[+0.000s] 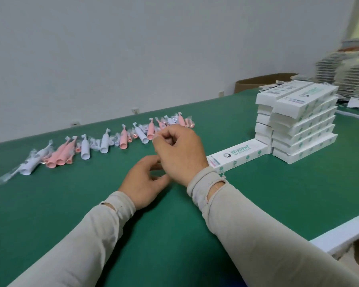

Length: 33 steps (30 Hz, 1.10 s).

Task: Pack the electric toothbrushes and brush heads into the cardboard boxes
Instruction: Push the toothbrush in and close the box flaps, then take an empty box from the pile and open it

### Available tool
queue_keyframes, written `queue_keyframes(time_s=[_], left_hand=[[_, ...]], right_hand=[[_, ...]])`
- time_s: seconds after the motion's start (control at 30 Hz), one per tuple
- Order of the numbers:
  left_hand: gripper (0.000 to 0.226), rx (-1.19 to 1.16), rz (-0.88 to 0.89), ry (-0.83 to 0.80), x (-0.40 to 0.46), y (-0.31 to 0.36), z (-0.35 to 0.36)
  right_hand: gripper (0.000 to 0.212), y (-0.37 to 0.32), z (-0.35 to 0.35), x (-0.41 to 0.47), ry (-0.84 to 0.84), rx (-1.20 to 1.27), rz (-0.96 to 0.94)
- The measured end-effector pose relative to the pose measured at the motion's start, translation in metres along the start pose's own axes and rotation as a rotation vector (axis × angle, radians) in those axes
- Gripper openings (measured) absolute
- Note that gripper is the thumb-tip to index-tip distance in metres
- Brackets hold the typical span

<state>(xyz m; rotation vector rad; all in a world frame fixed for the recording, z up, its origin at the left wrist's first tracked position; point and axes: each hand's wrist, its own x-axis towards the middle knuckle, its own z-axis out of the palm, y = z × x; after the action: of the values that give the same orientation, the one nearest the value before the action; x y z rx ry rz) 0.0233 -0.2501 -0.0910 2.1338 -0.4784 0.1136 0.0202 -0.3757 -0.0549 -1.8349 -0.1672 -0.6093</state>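
Behind hands: toothbrushes [104, 141] in row, boxes [303, 125] stacked rt

The table [71, 204] is covered in plain dark green, edged in white at four o'clock. Across it from nine to twelve o'clock runs a row of toothbrushes [104, 141], some salmon pink, some pale white-lilac, with clear glossy wrappers among them. At two o'clock the stacked boxes [303, 129] are white with teal round marks along their sides; the single box [239, 157] bears teal lettering. Both sleeves [247, 214] are pale beige. The wall [133, 48] is off-white.
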Motion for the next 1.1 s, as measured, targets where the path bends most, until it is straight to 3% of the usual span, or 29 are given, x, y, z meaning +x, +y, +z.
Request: queue_keyframes(time_s=[0.2, 0.37, 0.57, 0.73, 0.83, 0.93, 1.1], left_hand=[[0.018, 0.147, -0.185, 0.422, -0.042, -0.073, -0.085], [0.025, 0.079, -0.201, 0.679, -0.072, -0.089, -0.111], [0.015, 0.206, -0.296, 0.723, -0.08, -0.091, -0.125], [0.046, 0.892, -0.399, 0.89, -0.112, -0.087, -0.231], [0.051, 1.216, -0.739, 0.774, -0.138, -0.093, -0.291], [0.038, 1.349, -0.997, 0.605, -0.156, -0.102, -0.301], [0.034, 1.415, -0.886, 0.675, -0.168, -0.103, -0.295]], right_hand=[[0.016, 0.003, 0.076, 0.002, -0.364, -0.171, 0.09], [0.015, 0.026, 0.1, -0.018, -0.452, -0.29, -0.023], [0.021, 0.031, 0.104, -0.026, -0.477, -0.328, -0.137], [0.022, 0.03, 0.102, -0.024, -0.485, -0.265, -0.156], [0.022, 0.028, 0.104, -0.025, -0.492, -0.238, -0.156], [0.021, 0.025, 0.105, -0.027, -0.5, -0.22, -0.151], [0.02, 0.023, 0.099, -0.028, -0.494, -0.207, -0.14]])
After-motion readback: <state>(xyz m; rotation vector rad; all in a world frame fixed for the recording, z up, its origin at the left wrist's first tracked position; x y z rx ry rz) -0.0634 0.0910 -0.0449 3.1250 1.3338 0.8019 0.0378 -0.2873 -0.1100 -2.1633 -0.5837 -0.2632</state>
